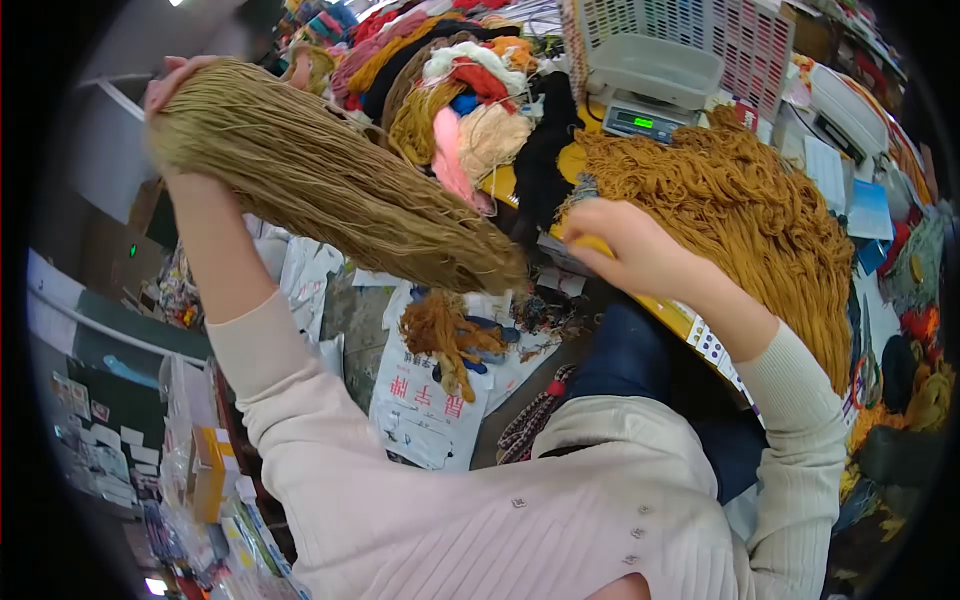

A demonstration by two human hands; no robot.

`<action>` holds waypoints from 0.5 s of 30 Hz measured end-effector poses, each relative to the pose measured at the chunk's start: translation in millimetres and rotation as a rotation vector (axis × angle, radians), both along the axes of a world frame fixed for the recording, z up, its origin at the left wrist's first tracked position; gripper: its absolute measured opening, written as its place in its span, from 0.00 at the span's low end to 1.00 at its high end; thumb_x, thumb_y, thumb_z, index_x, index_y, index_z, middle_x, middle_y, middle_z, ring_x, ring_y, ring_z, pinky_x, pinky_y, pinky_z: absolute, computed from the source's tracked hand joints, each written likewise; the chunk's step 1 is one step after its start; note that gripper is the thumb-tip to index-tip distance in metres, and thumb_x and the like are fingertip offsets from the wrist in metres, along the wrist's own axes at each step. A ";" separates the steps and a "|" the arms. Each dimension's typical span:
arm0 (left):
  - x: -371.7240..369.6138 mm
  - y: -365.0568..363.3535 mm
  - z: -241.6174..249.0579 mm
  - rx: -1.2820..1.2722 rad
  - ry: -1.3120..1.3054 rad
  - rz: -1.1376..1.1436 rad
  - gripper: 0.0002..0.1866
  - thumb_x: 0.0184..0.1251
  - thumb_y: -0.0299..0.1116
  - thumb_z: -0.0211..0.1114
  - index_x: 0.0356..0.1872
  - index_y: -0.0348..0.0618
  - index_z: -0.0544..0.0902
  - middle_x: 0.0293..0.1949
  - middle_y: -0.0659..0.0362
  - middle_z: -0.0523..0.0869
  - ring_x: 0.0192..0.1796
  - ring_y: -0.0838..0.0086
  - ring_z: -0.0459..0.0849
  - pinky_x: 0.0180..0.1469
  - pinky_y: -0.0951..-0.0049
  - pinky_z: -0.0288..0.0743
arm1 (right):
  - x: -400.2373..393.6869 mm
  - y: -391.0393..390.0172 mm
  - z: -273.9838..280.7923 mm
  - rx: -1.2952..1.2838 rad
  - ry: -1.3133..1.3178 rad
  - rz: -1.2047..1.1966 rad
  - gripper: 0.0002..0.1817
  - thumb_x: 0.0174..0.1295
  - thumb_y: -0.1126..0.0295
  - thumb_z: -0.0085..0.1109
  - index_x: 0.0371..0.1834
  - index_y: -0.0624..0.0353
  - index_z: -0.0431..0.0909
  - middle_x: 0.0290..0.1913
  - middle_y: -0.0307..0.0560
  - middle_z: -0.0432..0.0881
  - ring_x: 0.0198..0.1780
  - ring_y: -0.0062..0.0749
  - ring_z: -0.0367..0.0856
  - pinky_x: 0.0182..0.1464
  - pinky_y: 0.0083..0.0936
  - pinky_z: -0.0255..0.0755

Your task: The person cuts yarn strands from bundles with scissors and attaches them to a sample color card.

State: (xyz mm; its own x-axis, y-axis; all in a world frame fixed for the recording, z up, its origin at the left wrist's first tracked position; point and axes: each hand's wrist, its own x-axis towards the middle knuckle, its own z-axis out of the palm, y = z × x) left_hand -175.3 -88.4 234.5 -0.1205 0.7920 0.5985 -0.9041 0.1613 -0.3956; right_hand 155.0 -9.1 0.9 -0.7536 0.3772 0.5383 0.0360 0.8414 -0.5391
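My left hand [172,84] is raised at the upper left, its fingers wrapped round one end of a long olive-tan yarn skein [340,175]. The skein stretches down to the right, its lower end hanging free near the middle of the view. My right hand [618,240] is bent in front of me, touching no part of the skein; its fingers are curled and whether they hold anything is hidden. Right beside it, a large heap of golden-brown yarn [730,210] lies over the yellow table [675,318].
Behind the heap stand a digital scale [640,122] with a clear plastic tray [655,68] and a white basket [700,35]. Mixed coloured yarns [470,110] are piled at the top centre. Brown yarn scraps [440,330] lie on a white sack [425,415] on the floor.
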 end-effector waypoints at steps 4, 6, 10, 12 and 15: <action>39.5 5.8 46.2 0.023 0.018 -0.137 0.18 0.63 0.35 0.40 0.45 0.29 0.65 0.24 0.57 0.74 0.23 0.74 0.72 0.26 0.79 0.67 | -20.0 40.9 24.0 -0.318 0.354 -0.003 0.06 0.54 0.72 0.47 0.32 0.63 0.69 0.28 0.41 0.72 0.33 0.27 0.71 0.37 0.24 0.65; 50.6 13.1 56.0 0.001 0.223 -0.054 0.19 0.65 0.35 0.37 0.46 0.27 0.64 0.21 0.55 0.74 0.19 0.73 0.72 0.21 0.78 0.67 | -30.0 41.2 38.2 -0.455 0.492 0.201 0.06 0.55 0.71 0.46 0.31 0.63 0.69 0.25 0.40 0.72 0.28 0.24 0.70 0.32 0.22 0.66; 52.5 28.3 61.8 -0.037 0.650 0.134 0.19 0.65 0.34 0.38 0.47 0.27 0.63 0.21 0.55 0.74 0.19 0.73 0.72 0.22 0.78 0.66 | -26.7 7.7 13.6 -0.751 0.199 0.580 0.11 0.52 0.75 0.49 0.40 0.64 0.70 0.28 0.33 0.71 0.31 0.13 0.68 0.34 0.13 0.63; 50.6 31.9 54.6 -0.055 0.794 0.328 0.19 0.65 0.35 0.40 0.47 0.28 0.64 0.22 0.56 0.74 0.22 0.74 0.72 0.26 0.78 0.65 | -8.9 1.9 2.0 -0.775 0.212 0.509 0.12 0.53 0.74 0.51 0.42 0.64 0.71 0.34 0.34 0.73 0.34 0.12 0.68 0.37 0.13 0.64; 59.9 41.1 18.2 -0.158 0.985 0.586 0.19 0.64 0.36 0.42 0.47 0.29 0.65 0.24 0.58 0.74 0.25 0.76 0.72 0.32 0.78 0.64 | 5.0 -11.0 24.8 -0.906 0.556 0.278 0.11 0.51 0.73 0.54 0.38 0.64 0.73 0.32 0.33 0.74 0.33 0.12 0.67 0.37 0.13 0.63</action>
